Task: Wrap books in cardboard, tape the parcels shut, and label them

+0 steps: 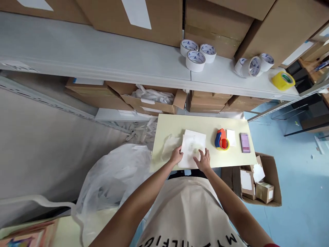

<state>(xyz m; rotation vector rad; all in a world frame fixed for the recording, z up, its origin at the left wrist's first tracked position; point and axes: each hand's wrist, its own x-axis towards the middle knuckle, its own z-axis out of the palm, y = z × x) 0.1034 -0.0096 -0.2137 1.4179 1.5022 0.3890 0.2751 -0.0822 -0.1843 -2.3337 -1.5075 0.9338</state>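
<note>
At the near edge of the surface (164,127): a white flat packet (193,144) lies straight in front of the person, between both hands.
Left hand (177,155): set against the packet's near left edge with the fingers laid over it. Whether any fingers tuck underneath cannot be told.
Right hand (204,160): palm down, fingers spread flat on the packet's near right corner. It presses rather than grips and closes on nothing.
Packet's feel: by its look light, thin and soft enough to flex. Its smooth face would probably slide on the smooth top, and it seems unlikely to be fragile.
Where to hold: probably two opposite edges, thumbs under and fingers over, since lying flat it leaves little to hook.
Left of the packet: crumpled clear film (168,144), just beside it.
Right of the packet: a red and blue tape dispenser (221,140) nearby, with a white card (230,137) just beyond.
Shelf (102,58) above: rolls of tape (195,56), well apart from the hands.
</note>
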